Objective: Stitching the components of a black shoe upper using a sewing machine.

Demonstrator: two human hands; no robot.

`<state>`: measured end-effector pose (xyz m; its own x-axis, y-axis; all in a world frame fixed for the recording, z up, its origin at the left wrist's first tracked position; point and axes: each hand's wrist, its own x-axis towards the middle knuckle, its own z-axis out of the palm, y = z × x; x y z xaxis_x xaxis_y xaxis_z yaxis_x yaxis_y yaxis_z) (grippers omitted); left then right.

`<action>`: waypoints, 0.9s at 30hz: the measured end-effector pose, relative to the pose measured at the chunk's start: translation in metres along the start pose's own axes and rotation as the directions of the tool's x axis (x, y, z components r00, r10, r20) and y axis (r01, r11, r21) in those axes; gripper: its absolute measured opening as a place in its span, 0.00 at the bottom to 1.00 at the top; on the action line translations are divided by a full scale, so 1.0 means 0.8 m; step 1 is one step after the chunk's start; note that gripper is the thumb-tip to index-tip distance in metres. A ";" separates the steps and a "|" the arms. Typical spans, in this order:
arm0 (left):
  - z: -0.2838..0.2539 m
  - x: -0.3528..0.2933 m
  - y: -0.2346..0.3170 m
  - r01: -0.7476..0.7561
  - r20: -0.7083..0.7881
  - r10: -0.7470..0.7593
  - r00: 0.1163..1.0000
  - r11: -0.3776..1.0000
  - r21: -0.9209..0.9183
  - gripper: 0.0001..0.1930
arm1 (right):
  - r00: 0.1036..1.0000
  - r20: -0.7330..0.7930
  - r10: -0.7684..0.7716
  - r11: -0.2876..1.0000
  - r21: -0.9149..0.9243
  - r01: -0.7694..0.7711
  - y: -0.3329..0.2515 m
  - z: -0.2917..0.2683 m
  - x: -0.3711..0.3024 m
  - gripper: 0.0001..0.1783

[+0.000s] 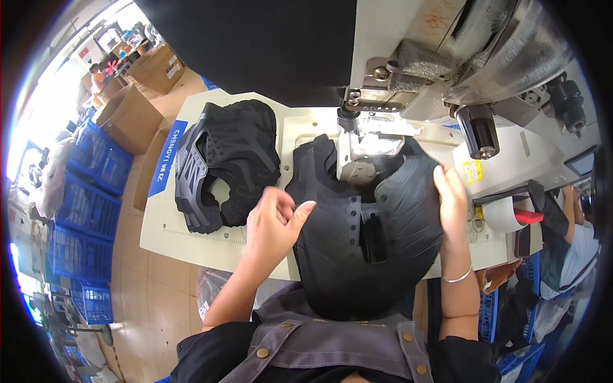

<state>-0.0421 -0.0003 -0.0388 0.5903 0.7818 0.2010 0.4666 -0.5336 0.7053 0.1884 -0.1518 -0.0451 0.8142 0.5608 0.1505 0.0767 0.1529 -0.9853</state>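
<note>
A black shoe upper [345, 262] lies spread in front of me, its far part beneath the lit head of a sewing machine [367, 150]. A row of eyelets runs beside the slot in its middle. My right hand [452, 198] grips the upper's right edge, fingertips on top. Over its left edge is my left hand [273, 220], slightly blurred, with fingers curled and thumb held apart; nothing shows in it. To the left, a pile of similar black shoe uppers [246, 137] rests on the pale machine table [163, 223].
Overhead hangs a large black panel [255, 45]. A black cylindrical knob [476, 131] juts from the machine at right. Blue crates [83, 223] and cardboard boxes [131, 118] stand at left. Another person's arm [567, 214] shows at the far right, near more crates.
</note>
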 end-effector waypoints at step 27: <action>0.002 0.023 0.062 0.236 0.234 -0.049 0.971 0.059 -0.970 0.09 | 0.970 0.242 0.002 0.905 0.413 -0.105 -0.040 0.024 -0.039 0.18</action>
<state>-0.0067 -0.0131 -0.0011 0.7044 0.7098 0.0021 -0.4718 0.4660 0.7485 0.1494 -0.1583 -0.0163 0.6508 0.7413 0.1641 -0.2534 0.4158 -0.8735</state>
